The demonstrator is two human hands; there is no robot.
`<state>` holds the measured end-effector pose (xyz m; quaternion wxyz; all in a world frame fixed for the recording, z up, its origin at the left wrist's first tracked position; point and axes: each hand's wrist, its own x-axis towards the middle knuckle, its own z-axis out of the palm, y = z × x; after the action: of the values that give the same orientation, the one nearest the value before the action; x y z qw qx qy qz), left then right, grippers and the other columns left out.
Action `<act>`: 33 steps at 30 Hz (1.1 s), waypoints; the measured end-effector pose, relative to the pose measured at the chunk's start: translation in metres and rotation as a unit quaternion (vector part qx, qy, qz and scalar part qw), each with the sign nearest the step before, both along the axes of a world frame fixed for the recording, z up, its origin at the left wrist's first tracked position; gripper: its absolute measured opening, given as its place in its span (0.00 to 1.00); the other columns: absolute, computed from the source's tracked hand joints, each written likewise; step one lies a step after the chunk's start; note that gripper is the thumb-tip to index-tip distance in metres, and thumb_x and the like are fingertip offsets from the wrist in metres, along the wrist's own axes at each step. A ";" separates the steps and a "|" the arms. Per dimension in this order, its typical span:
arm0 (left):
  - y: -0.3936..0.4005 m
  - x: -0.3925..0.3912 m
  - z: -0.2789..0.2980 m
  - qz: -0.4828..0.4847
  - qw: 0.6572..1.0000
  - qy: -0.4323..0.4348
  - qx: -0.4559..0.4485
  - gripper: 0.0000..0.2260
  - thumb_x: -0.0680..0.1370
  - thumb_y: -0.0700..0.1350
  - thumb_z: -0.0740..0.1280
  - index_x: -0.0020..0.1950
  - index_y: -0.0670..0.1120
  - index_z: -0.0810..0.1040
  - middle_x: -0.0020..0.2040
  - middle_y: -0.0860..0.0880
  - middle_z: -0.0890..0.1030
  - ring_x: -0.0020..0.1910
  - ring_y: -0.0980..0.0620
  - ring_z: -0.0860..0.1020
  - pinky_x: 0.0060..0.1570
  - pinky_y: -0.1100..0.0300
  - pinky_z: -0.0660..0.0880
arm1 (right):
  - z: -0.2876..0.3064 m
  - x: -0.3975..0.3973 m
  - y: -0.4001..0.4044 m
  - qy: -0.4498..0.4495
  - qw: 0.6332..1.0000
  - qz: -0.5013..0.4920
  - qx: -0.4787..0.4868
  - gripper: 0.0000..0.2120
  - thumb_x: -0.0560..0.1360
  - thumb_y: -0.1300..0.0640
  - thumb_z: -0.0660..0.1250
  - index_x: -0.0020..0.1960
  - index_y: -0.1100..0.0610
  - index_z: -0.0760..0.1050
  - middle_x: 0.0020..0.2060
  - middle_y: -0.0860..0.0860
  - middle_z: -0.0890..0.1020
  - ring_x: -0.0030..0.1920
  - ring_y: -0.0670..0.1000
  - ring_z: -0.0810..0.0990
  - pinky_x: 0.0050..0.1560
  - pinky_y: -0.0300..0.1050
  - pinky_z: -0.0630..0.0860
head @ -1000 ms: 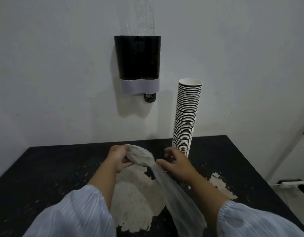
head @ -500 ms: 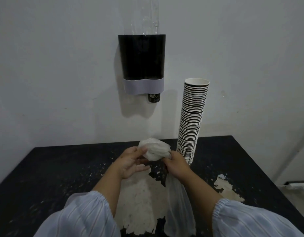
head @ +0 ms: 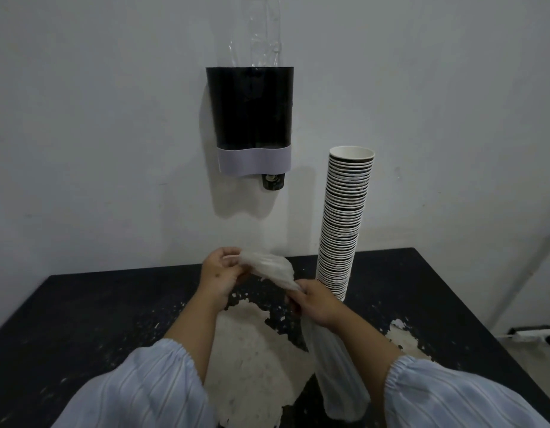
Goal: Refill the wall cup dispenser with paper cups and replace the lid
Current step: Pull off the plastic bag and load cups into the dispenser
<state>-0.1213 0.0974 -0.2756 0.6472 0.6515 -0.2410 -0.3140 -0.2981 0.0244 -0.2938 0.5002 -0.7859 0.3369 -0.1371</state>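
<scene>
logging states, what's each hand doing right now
Left hand: grips the bunched end of the plastic bag.
Right hand: grips the bag lower down.

No text, brand, number or sign can be read anywhere. The small dark cup (head: 273,181) poking out under the wall dispenser (head: 250,118), at about 12 o'clock, carries a pale mark, but it is too small and blurred to make out.

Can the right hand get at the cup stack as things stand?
Probably not straight away: the right hand is gripping the plastic sleeve, as is the left hand. The cup stack stands just beyond it with nothing between.
</scene>
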 end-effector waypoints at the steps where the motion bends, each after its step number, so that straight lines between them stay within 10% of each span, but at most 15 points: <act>1: 0.000 0.007 0.002 0.017 1.000 -0.019 0.007 0.11 0.72 0.30 0.69 0.47 0.45 0.76 0.49 0.40 0.80 0.45 0.46 0.79 0.43 0.59 0.79 | -0.001 -0.003 -0.003 0.011 1.000 0.007 0.006 0.13 0.79 0.55 0.58 0.37 0.52 0.74 0.33 0.48 0.76 0.35 0.45 0.74 0.42 0.39 0.72; 10: 0.019 0.068 0.011 0.052 0.991 -0.117 0.041 0.11 0.73 0.33 0.69 0.43 0.49 0.75 0.44 0.45 0.79 0.42 0.49 0.77 0.40 0.59 0.75 | -0.010 -0.032 -0.024 0.049 0.998 -0.016 0.039 0.15 0.78 0.56 0.58 0.34 0.52 0.75 0.32 0.48 0.77 0.36 0.47 0.74 0.47 0.42 0.71; 15: 0.017 0.060 0.009 -0.019 0.990 -0.115 0.085 0.09 0.75 0.35 0.67 0.44 0.50 0.76 0.45 0.45 0.79 0.47 0.46 0.77 0.40 0.57 0.75 | -0.005 -0.030 -0.023 0.055 0.997 0.020 0.048 0.12 0.71 0.50 0.70 0.52 0.53 0.76 0.50 0.54 0.79 0.52 0.53 0.77 0.52 0.45 0.73; 23: 0.016 0.030 0.002 0.005 0.993 -0.001 0.118 0.20 0.77 0.47 0.66 0.67 0.48 0.65 0.60 0.44 0.72 0.58 0.44 0.74 0.58 0.46 0.75 | -0.004 -0.015 -0.014 -0.007 0.999 -0.001 0.035 0.10 0.75 0.49 0.65 0.45 0.56 0.76 0.40 0.52 0.75 0.41 0.49 0.73 0.43 0.41 0.70; 33: 0.007 -0.046 -0.014 -0.259 0.938 -0.025 0.227 0.11 0.75 0.52 0.68 0.50 0.46 0.78 0.51 0.48 0.81 0.52 0.50 0.79 0.54 0.50 0.75 | -0.018 -0.046 -0.016 -0.014 0.997 -0.046 0.064 0.08 0.74 0.52 0.67 0.46 0.57 0.79 0.39 0.50 0.77 0.40 0.47 0.75 0.41 0.37 0.71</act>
<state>-0.1673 0.1044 -0.2891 0.3719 0.7039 -0.3400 -0.5006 -0.3443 0.0084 -0.3120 0.5474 -0.7337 0.3740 -0.1491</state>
